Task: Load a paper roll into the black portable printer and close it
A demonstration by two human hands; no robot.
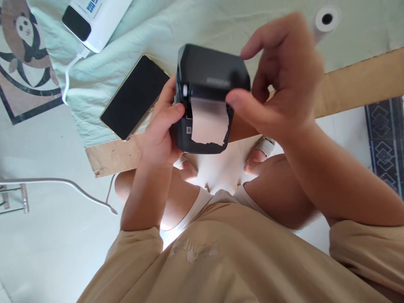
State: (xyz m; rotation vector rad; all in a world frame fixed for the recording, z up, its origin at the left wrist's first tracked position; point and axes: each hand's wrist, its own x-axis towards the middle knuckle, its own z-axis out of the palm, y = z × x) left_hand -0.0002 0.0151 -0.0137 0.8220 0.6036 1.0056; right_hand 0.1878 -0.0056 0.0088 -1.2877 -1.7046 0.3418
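A small black receipt printer (211, 65) is held up over the table's near edge, its lid partly raised. From its slot hangs a strip of white paper (208, 124) with a ragged torn end. My left hand (164, 122) grips the printer's left side, thumb on the front near the lid's hinge gap. At the printer's right side my right hand (280, 80) has its thumb on the lid's lower edge and a fingertip at its upper right corner; the fingers are slightly blurred.
A black-screened phone (135, 97) lies on the light green tablecloth (145, 25) to the left. Behind it stands a white device (104, 21) with a white cable (67, 80) plugged in. A white paper roll (326, 19) stands at the back right. The table's wooden edge (362, 80) shows.
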